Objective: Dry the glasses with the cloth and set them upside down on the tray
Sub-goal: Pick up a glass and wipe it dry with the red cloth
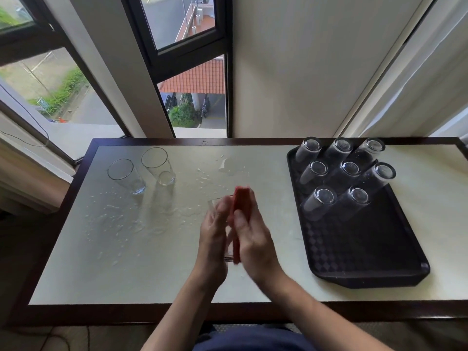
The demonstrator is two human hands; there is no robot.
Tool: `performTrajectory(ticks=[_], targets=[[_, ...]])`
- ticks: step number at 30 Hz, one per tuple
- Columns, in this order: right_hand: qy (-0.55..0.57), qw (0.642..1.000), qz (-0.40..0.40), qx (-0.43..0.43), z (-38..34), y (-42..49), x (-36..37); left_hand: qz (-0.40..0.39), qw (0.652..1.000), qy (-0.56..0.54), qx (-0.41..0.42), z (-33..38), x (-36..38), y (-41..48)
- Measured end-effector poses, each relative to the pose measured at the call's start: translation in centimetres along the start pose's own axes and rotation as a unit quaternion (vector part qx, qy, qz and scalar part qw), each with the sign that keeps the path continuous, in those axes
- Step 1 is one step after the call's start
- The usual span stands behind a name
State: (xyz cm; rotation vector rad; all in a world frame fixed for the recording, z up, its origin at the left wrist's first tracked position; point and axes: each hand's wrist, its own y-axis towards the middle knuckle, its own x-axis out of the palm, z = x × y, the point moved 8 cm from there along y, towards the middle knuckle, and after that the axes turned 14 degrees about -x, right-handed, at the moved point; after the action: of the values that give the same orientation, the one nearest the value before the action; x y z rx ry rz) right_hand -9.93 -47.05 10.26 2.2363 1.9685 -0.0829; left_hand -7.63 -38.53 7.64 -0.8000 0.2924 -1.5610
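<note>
A clear glass is held above the table's middle between both hands. My left hand grips it from the left. My right hand presses a red cloth against its right side, thumb over the cloth. Most of the glass is hidden by the hands and cloth. Two upright glasses stand at the far left of the table. On the black tray at the right, several glasses stand upside down in its far half.
Water drops and puddles cover the left and middle of the white table top. The table has a dark wooden rim. Windows and a wall rise directly behind the far edge.
</note>
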Motion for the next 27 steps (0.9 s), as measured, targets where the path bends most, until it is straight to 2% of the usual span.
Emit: performTrajectory(ticks=[2, 4, 8, 11, 14, 16, 18, 20, 22, 25, 27], targets=[[-0.059, 0.997, -0.024, -0.040, -0.6, -1.7, 0.4, 0.021, 0.999, -0.028, -0.003, 0.2, -1.0, 0.3], [-0.052, 0.997, -0.036, -0.047, -0.5, -2.0, 0.3, 0.062, 0.998, -0.013, 0.006, 0.4, -1.7, 0.5], [0.105, 0.991, 0.026, 0.080, 1.7, 0.7, -0.8, 0.044, 0.999, -0.011, -0.018, -0.7, -0.6, 0.0], [0.045, 0.997, 0.025, 0.056, 1.3, 1.0, -1.0, -0.020, 0.999, 0.017, -0.037, -1.6, 0.7, 0.1], [-0.062, 0.998, -0.011, -0.023, -0.5, -1.3, -0.5, -0.030, 0.997, -0.003, -0.064, -1.9, 0.1, 0.4], [-0.108, 0.992, -0.026, -0.067, -1.0, -2.1, -0.4, -0.010, 0.998, -0.022, -0.059, -1.6, -0.5, 0.6], [-0.056, 0.998, -0.027, -0.032, 0.0, -1.2, -0.6, 0.024, 0.997, -0.017, -0.072, -1.8, -1.0, 0.6], [0.066, 0.995, -0.013, 0.072, 1.6, 0.1, -0.6, 0.030, 0.993, -0.029, -0.107, -2.4, -1.2, 0.5], [0.209, 0.963, 0.014, 0.167, 2.4, 0.5, 0.0, -0.003, 0.991, -0.039, -0.129, -2.7, -0.6, 0.5], [0.278, 0.935, 0.072, 0.206, 2.7, 0.2, 0.0, -0.052, 0.989, -0.072, -0.118, -2.5, 0.6, 0.4], [0.302, 0.919, 0.119, 0.223, 3.0, -0.8, 0.0, -0.039, 0.986, -0.104, -0.121, -2.5, 0.4, 0.4]])
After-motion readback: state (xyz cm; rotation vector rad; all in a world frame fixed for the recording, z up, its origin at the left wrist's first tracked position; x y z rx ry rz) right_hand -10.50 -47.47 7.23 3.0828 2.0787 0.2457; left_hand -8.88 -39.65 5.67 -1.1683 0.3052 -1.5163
